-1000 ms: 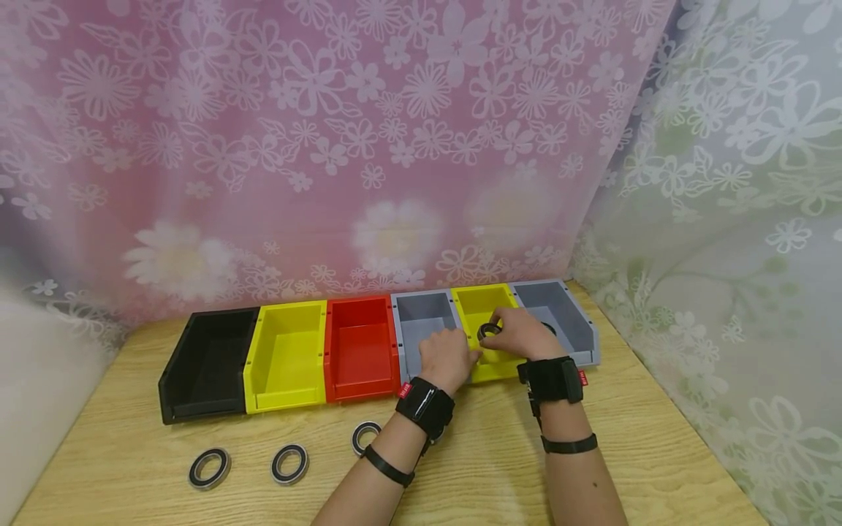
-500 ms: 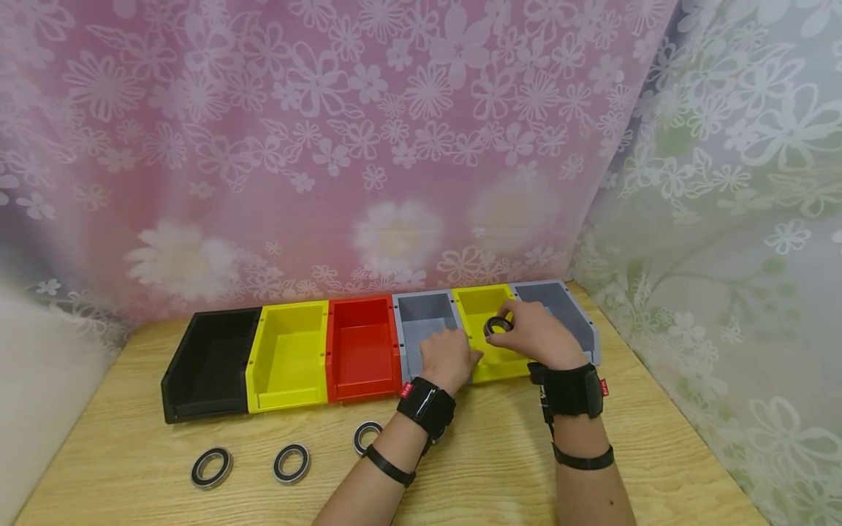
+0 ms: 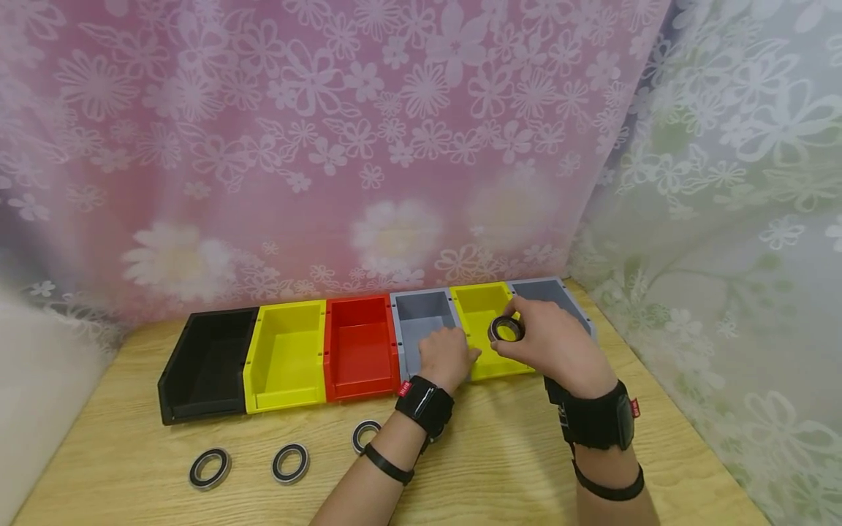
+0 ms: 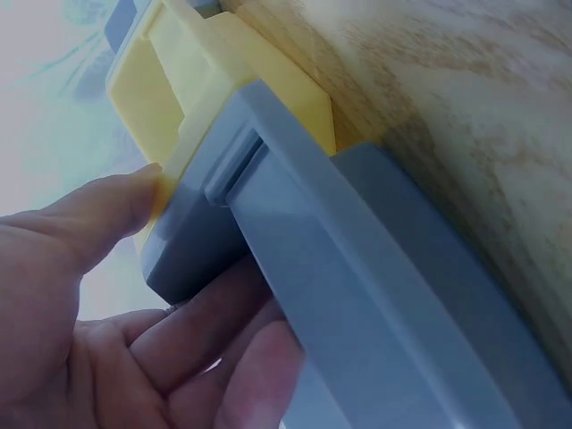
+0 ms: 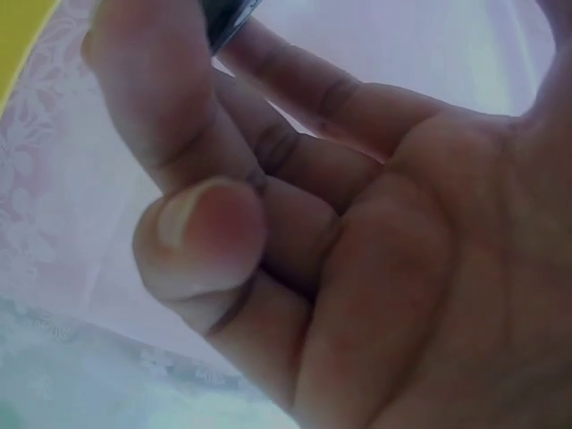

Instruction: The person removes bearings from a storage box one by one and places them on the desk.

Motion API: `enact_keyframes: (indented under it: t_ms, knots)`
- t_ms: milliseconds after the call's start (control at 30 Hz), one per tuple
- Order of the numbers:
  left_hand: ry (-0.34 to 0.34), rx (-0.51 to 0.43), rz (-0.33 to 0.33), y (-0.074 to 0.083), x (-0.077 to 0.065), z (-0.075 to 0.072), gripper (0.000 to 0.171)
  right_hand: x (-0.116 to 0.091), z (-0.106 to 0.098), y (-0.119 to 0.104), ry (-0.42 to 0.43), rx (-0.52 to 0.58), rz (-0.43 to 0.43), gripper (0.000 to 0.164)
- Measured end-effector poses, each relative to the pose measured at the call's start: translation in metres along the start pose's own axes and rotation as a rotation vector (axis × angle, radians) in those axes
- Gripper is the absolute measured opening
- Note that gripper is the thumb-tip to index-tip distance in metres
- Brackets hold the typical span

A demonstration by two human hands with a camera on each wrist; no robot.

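In the head view my right hand (image 3: 562, 347) pinches a black-sealed ball bearing (image 3: 495, 332) between thumb and fingers, held above the right-hand yellow bin (image 3: 479, 298). Only a dark bit of that bearing (image 5: 228, 20) shows at the top of the right wrist view. My left hand (image 3: 449, 359) grips the front of the middle grey bin (image 3: 424, 310) where it meets the yellow one. The left wrist view shows the thumb on the yellow edge and the other fingers curled round the grey bin's wall (image 4: 313, 241).
Left of the grey bin stand a red bin (image 3: 362, 354), another yellow bin (image 3: 289, 358) and a black bin (image 3: 220, 365). A second grey bin (image 3: 546, 292) ends the row, partly behind my right hand. Three bearings (image 3: 278, 465) lie on the wooden table (image 3: 500, 460), one partly covered by the left forearm.
My right hand has drawn back toward the right and nearer to me, with the bearing in its fingers. The left hand stays where it was.
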State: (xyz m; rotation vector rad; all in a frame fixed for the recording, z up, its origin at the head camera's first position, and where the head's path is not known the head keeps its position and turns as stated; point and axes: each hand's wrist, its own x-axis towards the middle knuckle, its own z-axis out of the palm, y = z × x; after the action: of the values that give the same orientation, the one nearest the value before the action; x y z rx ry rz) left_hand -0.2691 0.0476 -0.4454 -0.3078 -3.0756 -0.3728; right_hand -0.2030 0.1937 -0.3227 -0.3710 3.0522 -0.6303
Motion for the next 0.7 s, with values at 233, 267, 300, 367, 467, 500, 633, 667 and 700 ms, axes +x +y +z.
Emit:
enact_keyframes:
  t_ms: [233,267,300,367,467,500,633,667,700]
  knots:
    - [0.0,-0.037,0.005,-0.002,-0.001,-0.003,0.047,-0.009,0.019,0.003,-0.048,-0.088,-0.027,0.041]
    - [0.0,-0.041,0.002,-0.003,-0.002,-0.003,0.047,-0.009,0.024,0.004,-0.056,-0.099,-0.037,0.04]
    - [-0.001,-0.045,-0.002,-0.003,-0.002,-0.004,0.048,-0.01,0.027,0.006,-0.066,-0.105,-0.046,0.039]
    - [-0.004,-0.052,-0.006,-0.003,-0.002,-0.004,0.049,-0.011,0.035,0.01,-0.095,-0.109,-0.053,0.036]
    - [-0.004,-0.062,-0.004,-0.004,-0.001,-0.004,0.051,-0.013,0.045,0.015,-0.142,-0.098,-0.065,0.033]
    - [-0.005,-0.066,-0.003,-0.004,-0.001,-0.003,0.052,-0.014,0.049,0.017,-0.16,-0.089,-0.068,0.033]
    - [-0.002,-0.082,0.006,-0.005,0.0,-0.002,0.053,-0.015,0.062,0.024,-0.213,-0.08,-0.066,0.031]
    - [-0.001,-0.083,0.007,-0.005,0.0,-0.002,0.054,-0.015,0.065,0.025,-0.225,-0.076,-0.055,0.031]
    - [0.0,-0.085,0.008,-0.005,0.0,-0.003,0.054,-0.015,0.068,0.026,-0.233,-0.078,-0.048,0.03]
